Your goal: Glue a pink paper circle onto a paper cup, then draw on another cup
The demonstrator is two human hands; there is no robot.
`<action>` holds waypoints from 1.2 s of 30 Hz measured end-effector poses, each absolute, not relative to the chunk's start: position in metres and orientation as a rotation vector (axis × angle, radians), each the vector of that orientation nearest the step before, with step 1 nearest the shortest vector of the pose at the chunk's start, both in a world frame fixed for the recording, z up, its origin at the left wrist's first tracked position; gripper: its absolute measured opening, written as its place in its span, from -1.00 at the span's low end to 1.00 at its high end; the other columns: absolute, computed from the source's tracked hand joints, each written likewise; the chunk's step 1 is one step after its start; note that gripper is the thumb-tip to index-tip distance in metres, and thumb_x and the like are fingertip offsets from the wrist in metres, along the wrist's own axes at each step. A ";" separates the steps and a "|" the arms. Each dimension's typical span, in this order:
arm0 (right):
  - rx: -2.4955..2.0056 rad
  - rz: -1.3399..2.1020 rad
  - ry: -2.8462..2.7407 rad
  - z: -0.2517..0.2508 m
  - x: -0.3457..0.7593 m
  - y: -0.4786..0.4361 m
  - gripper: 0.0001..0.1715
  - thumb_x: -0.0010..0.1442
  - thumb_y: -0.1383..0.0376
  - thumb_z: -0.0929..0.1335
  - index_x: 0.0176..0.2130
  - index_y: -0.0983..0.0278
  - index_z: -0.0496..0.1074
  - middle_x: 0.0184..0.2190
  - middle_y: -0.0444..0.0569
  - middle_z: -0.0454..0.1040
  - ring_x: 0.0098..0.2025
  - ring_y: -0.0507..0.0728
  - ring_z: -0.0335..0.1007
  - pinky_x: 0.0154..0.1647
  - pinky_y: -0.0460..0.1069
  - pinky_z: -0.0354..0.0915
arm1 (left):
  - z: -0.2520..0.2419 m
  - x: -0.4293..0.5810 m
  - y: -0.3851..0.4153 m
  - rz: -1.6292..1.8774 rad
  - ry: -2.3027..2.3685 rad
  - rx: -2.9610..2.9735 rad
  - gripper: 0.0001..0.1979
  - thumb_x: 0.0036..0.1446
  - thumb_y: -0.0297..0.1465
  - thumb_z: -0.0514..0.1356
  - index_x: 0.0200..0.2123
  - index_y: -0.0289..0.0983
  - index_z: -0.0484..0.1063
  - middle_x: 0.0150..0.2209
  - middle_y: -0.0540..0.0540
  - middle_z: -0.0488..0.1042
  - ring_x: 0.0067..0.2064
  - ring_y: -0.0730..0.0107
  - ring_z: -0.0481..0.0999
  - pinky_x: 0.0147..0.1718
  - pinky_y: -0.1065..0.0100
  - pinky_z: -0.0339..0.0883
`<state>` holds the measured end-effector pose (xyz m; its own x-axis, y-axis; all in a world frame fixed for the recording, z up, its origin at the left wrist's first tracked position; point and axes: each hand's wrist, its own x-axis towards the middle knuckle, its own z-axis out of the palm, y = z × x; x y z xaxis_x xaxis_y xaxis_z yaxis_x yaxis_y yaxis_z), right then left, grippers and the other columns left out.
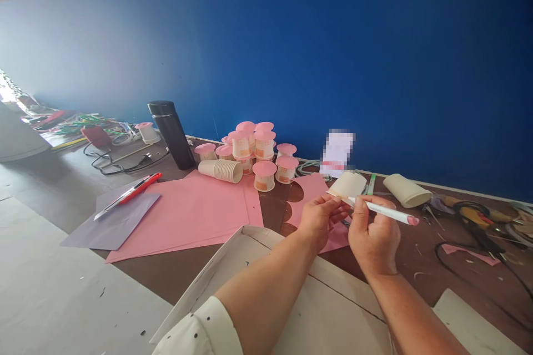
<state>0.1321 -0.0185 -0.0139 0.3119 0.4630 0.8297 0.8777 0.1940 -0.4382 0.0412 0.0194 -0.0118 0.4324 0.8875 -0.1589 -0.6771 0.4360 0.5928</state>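
Note:
My left hand (322, 219) is closed on the near edge of a white paper cup (348, 184), which lies tilted with its side turned up. In my right hand (375, 238) is a white marker (389, 211) with a pink end. Its tip points left and meets or nearly meets the cup; my fingers partly hide the contact. Left of my hands stand several small paper-cup houses (265, 176) with pink round tops and orange drawings, some stacked. A nested row of plain paper cups (220, 171) lies on its side before them.
Pink paper sheets (195, 211) and a purple sheet (112, 227) bear a red utility knife (129, 194). A black flask (172, 136) stands behind. Cables (470, 222) and another cup (406, 189) lie right. A large white board (333, 316) is under my forearms; a blue wall (333, 50) rises behind.

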 end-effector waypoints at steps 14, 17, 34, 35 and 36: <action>-1.454 -0.455 -1.286 -0.014 0.132 -0.020 -0.80 0.24 0.24 0.24 -0.22 0.33 0.33 -0.31 0.12 0.45 -0.30 0.14 0.40 -0.29 0.02 0.28 | -0.012 0.042 0.019 1.025 0.510 0.504 -0.85 -0.07 -0.43 0.31 -0.42 -0.40 0.44 -0.42 -0.16 0.49 -0.38 0.44 0.49 -0.26 0.39 0.33; -1.456 -0.459 -1.304 -0.015 0.132 -0.019 -0.81 0.23 0.24 0.24 -0.22 0.33 0.33 -0.31 0.11 0.46 -0.28 0.15 0.40 -0.27 0.02 0.28 | -0.012 0.042 0.019 1.028 0.515 0.509 -0.83 -0.08 -0.42 0.32 -0.43 -0.40 0.43 -0.42 -0.15 0.48 -0.38 0.45 0.48 -0.25 0.37 0.33; -1.467 -0.457 -1.272 -0.013 0.132 -0.019 -0.80 0.23 0.24 0.24 -0.23 0.33 0.33 -0.31 0.12 0.46 -0.26 0.17 0.41 -0.25 0.04 0.28 | -0.009 0.040 0.018 1.036 0.527 0.456 -0.88 -0.04 -0.46 0.30 -0.46 -0.40 0.42 -0.43 -0.16 0.49 -0.37 0.45 0.50 -0.26 0.40 0.33; -1.469 -0.452 -1.271 -0.013 0.132 -0.019 -0.80 0.23 0.24 0.24 -0.23 0.32 0.33 -0.32 0.12 0.46 -0.27 0.17 0.41 -0.26 0.04 0.28 | -0.009 0.040 0.018 1.035 0.529 0.451 -0.87 -0.05 -0.45 0.31 -0.47 -0.39 0.42 -0.43 -0.16 0.49 -0.37 0.44 0.50 -0.26 0.40 0.32; -1.471 -0.444 -1.278 -0.013 0.132 -0.019 -0.80 0.23 0.23 0.24 -0.23 0.32 0.33 -0.32 0.12 0.46 -0.27 0.17 0.41 -0.26 0.04 0.28 | -0.009 0.040 0.019 1.032 0.529 0.446 -0.86 -0.05 -0.45 0.32 -0.47 -0.39 0.41 -0.43 -0.16 0.49 -0.37 0.44 0.50 -0.26 0.40 0.32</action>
<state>0.1320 -0.0189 -0.0129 0.3513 0.4639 0.8132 0.8682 0.1637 -0.4685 0.0400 0.0185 -0.0087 0.4097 0.8899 -0.2006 -0.6828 0.4450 0.5794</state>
